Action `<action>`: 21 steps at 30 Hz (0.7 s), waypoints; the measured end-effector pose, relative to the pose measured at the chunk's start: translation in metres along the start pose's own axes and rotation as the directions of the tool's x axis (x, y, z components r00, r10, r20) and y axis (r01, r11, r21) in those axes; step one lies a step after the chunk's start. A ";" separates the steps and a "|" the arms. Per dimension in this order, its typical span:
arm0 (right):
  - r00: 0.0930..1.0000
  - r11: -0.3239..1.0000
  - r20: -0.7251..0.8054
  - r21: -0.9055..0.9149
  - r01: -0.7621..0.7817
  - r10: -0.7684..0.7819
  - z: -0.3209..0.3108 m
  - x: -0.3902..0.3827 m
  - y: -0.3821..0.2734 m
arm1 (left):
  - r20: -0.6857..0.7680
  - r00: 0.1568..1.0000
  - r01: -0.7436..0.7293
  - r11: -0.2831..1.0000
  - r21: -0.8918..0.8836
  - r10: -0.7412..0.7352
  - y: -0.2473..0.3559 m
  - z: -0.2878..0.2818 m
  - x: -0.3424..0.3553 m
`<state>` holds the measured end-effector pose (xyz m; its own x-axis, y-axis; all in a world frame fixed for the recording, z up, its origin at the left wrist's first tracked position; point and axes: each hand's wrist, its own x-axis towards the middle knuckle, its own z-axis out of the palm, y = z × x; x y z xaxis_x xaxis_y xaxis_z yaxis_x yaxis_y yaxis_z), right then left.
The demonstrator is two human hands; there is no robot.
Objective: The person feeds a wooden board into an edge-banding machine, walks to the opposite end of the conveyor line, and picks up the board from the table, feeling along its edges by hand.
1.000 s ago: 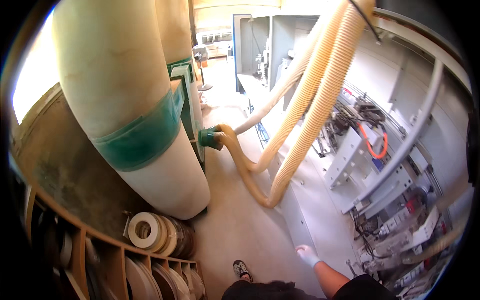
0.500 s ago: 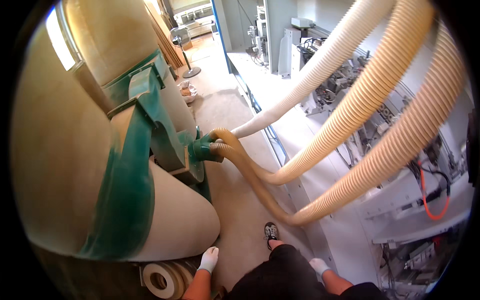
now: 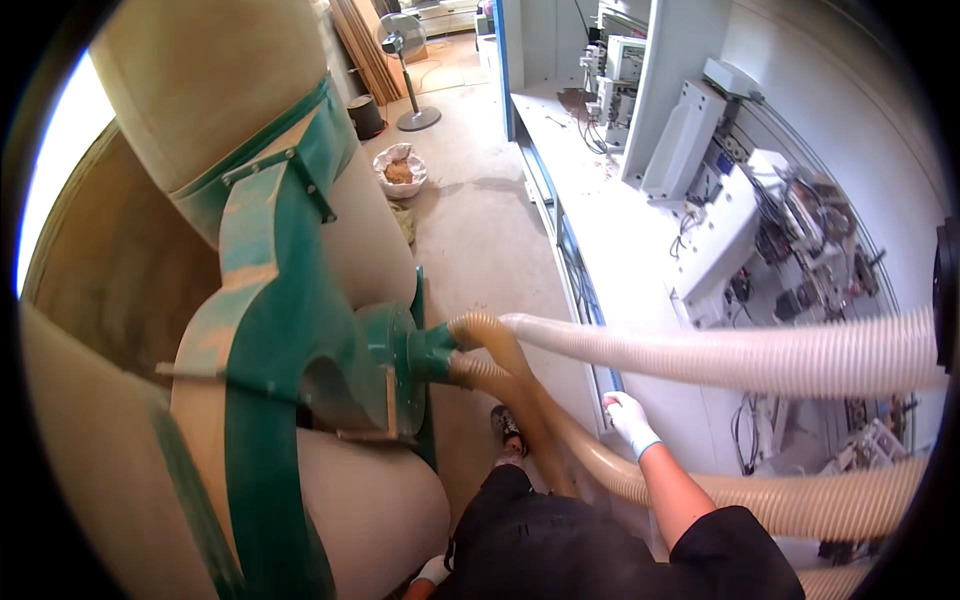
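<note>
- Black, short-sleeved clothing (image 3: 550, 550) over the body at the lower edge.
- White-gloved left hand (image 3: 434, 570) low beside that clothing, partly hidden by it; cannot tell whether clenched, released or grasping.
- Pale cloth, rounded lower dust bag (image 3: 375, 510) just beyond the left hand; cannot tell whether touching.
- Translucent tan, ribbed flexible hose (image 3: 780, 495) passing under the right forearm and off toward the right rim.
- White-gloved right hand (image 3: 628, 418) out ahead, fingers partly curled, between that hose and a white ribbed flexible hose (image 3: 740, 352); cannot tell whether grasping or touching anything.
- Black-and-white patterned shoe (image 3: 507, 422) on the floor, left of the right hand.
- Green metal, short cylindrical port (image 3: 432, 352), with 2 tan hoses joined to it and crossing just past it; the white hose close behind.
- Green metal, curved duct housing (image 3: 270, 330), dusted brown, at left among large pale bags.
- White metal, long machine bed (image 3: 625, 270) beyond the right hand, bearing grey-and-black mechanical units (image 3: 820, 220).
- White, open-topped sack (image 3: 383, 178) with brown loose material inside.
- Black, round bucket (image 3: 366, 118) near a grey pedestal fan (image 3: 403, 36).
- Brown, long boards (image 3: 355, 40) leaning farther back.
</note>
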<state>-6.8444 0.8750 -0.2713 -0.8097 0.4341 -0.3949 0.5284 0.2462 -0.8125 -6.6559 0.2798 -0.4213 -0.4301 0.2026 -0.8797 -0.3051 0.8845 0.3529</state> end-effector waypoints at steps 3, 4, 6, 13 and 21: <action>0.983 0.963 -0.042 0.195 0.186 -0.181 0.008 0.056 0.002 | -0.047 0.996 -0.072 0.997 -0.024 0.071 0.075 -0.092 0.034; 0.991 0.954 0.101 0.278 -0.113 0.088 0.011 0.059 -0.064 | -0.088 0.992 -0.095 0.991 -0.096 0.087 0.101 -0.123 0.046; 0.990 0.860 0.101 0.492 -0.138 0.101 -0.012 0.064 -0.128 | -0.220 0.968 0.028 0.922 -0.385 -0.122 0.199 -0.203 0.052; 0.968 0.567 -0.030 0.815 -0.120 0.248 -0.037 0.199 -0.199 | -0.235 0.954 -0.084 0.592 -0.802 -0.183 0.308 -0.319 0.087; 0.900 0.646 0.432 -0.672 0.364 -0.058 -0.015 0.347 -0.206 | -0.064 0.979 0.137 0.851 -0.507 -0.196 0.194 -0.240 0.145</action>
<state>-7.2305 0.9884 -0.2347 -0.8697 0.0024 -0.4936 0.2183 0.8987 -0.3803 -6.9812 0.3805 -0.4040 -0.4153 -0.0015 -0.9097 -0.7493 0.5676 0.3411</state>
